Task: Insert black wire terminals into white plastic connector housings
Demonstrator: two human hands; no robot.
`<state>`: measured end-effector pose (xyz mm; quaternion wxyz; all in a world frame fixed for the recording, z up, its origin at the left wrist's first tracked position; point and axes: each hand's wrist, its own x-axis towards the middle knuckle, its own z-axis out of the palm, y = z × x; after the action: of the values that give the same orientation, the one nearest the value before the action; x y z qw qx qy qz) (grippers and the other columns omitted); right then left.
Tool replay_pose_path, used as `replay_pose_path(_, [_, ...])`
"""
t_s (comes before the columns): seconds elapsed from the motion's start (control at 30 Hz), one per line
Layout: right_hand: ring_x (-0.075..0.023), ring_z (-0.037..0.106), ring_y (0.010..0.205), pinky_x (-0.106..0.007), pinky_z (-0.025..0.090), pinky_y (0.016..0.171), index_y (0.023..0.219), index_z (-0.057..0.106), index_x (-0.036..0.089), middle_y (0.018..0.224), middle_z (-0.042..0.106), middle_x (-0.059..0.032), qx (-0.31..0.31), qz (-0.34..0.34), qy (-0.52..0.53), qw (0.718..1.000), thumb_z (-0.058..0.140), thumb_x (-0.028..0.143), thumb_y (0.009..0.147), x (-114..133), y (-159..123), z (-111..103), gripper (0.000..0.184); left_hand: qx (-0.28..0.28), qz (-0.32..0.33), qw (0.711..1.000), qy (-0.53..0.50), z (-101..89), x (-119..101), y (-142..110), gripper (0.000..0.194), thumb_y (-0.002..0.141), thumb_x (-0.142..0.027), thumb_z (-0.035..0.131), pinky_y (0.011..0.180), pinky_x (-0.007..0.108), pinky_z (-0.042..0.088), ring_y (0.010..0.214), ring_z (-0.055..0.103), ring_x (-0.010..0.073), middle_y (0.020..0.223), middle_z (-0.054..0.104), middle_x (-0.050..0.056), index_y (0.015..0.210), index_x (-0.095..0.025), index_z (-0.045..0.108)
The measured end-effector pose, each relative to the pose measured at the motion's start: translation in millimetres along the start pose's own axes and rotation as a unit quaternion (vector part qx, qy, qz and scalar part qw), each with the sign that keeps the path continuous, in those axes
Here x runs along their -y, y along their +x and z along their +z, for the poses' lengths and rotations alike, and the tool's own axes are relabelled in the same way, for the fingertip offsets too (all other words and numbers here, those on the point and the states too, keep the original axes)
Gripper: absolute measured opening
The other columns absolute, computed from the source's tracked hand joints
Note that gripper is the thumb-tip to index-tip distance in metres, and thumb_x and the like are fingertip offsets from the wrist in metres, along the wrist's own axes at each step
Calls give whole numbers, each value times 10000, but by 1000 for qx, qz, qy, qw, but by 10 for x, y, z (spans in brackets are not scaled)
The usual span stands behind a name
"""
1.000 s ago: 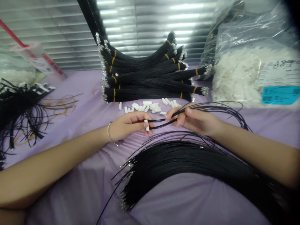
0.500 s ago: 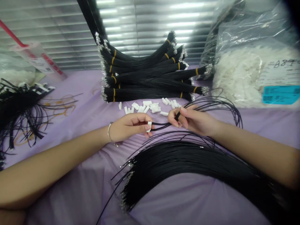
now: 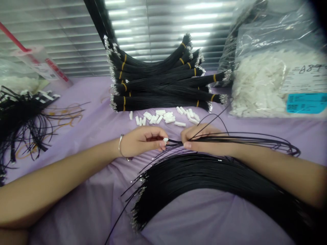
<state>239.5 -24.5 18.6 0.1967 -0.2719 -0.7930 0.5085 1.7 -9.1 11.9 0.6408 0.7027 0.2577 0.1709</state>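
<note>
Center of frame | your left hand [image 3: 141, 143] pinches a white plastic connector [image 3: 166, 139], fingertips clamped on it | your right hand [image 3: 204, 139] grips black wires [image 3: 245, 139] | wires run sideways from connector toward frame right | connector sits between hands, nearer left

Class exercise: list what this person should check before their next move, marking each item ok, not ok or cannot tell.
1. White connector housing pinched in left hand: ok.
2. Black wire end seated in the housing: cannot tell, fingertips hide it.
3. Black wires gripped in right hand: ok.
4. Strands gathered together: not ok, some stray up past the right hand.
5. Spare white housings within reach beyond the hands: ok.
</note>
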Motion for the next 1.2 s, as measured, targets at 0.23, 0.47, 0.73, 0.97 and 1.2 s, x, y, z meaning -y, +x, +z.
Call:
replay_pose_path(0.23, [-68,357,526,-243,303,552,521,276,170,588,395,30,-8,-66,-9,998,549,222,834,-29,34,33,418,6,19,1000,22,-1,12,5,123,833,-206,547,677,173,506,689,579,61,767,605,41,876,-91,551])
replay_pose_path(0.47, [-78,326,526,-261,269,537,523,234,182,569,376,13,-11,-107,-26,994,562,195,808,-72,39,61,435,12,23,999,27,7,-5,9,111,832,-191,545,671,165,489,685,563,58,760,585,33,863,-84,549])
replay_pose_path(0.73, [-80,357,538,-250,288,541,506,274,178,577,406,4,-5,-111,-27,993,558,202,816,-84,38,79,422,9,30,999,40,0,0,4,121,830,-211,549,660,173,489,677,564,65,755,589,34,866,-95,550])
replay_pose_path(0.97, [-74,354,540,-232,277,526,527,309,170,596,415,7,8,-110,-44,993,560,162,806,-82,33,57,376,11,34,998,49,-2,5,7,108,833,-199,542,649,149,481,676,560,54,751,581,31,857,-94,547])
replay_pose_path(1.2, [-80,397,548,-224,313,538,530,293,177,593,452,-9,-1,-122,-62,991,555,195,813,-65,51,52,386,6,25,999,42,1,3,1,117,829,-201,550,655,156,490,676,562,54,748,588,34,859,-88,544])
